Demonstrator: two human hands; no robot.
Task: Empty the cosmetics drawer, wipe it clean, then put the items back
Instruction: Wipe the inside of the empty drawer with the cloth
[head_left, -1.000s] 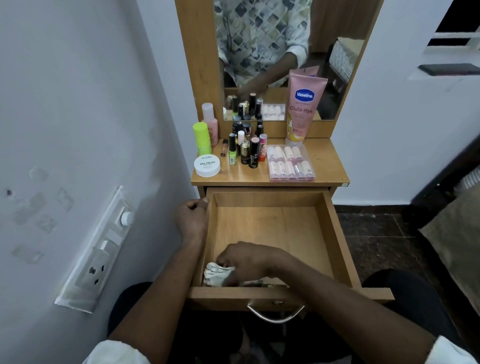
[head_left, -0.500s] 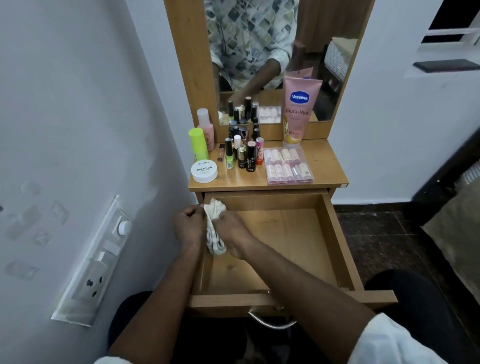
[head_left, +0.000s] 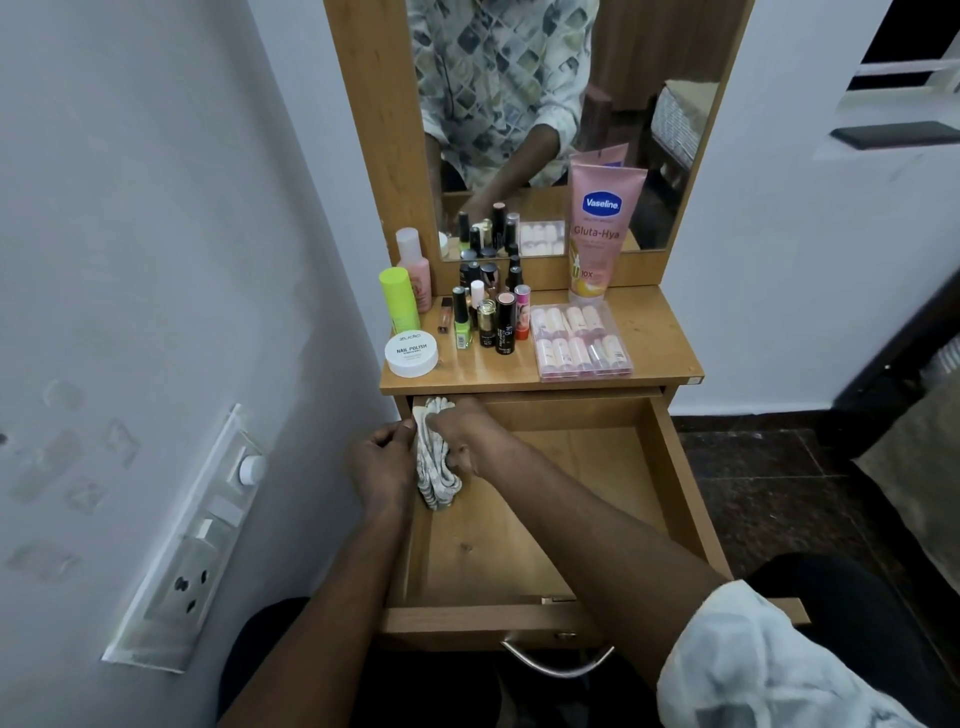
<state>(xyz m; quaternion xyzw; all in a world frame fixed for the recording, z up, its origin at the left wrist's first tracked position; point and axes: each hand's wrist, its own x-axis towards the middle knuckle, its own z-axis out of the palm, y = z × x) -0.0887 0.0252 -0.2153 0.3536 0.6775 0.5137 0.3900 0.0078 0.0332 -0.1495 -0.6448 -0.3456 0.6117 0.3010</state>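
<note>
The wooden drawer (head_left: 680, 499) is pulled out and holds nothing but a crumpled white cloth (head_left: 435, 470) against its left inner wall near the back corner. My right hand (head_left: 460, 431) grips that cloth and presses it to the wall. My left hand (head_left: 382, 462) curls over the drawer's left edge beside the cloth. On the dresser top (head_left: 654, 338) stand the cosmetics: a Vaseline tube (head_left: 597, 228), a clear box of small bottles (head_left: 582, 340), several nail polishes and lipsticks (head_left: 491, 317), a white nail polish remover jar (head_left: 411, 354), a neon green bottle (head_left: 397, 301) and a pink bottle (head_left: 413, 260).
A mirror (head_left: 545, 104) rises behind the dresser top. A white wall with a switch and socket panel (head_left: 197, 540) runs close along the left. The drawer's metal handle (head_left: 556, 662) is near my knees. Dark floor tiles (head_left: 769, 493) lie to the right.
My right hand carried the cloth from the drawer's front left corner up along the left wall to the back corner. The left hand stayed on the drawer's edge.
</note>
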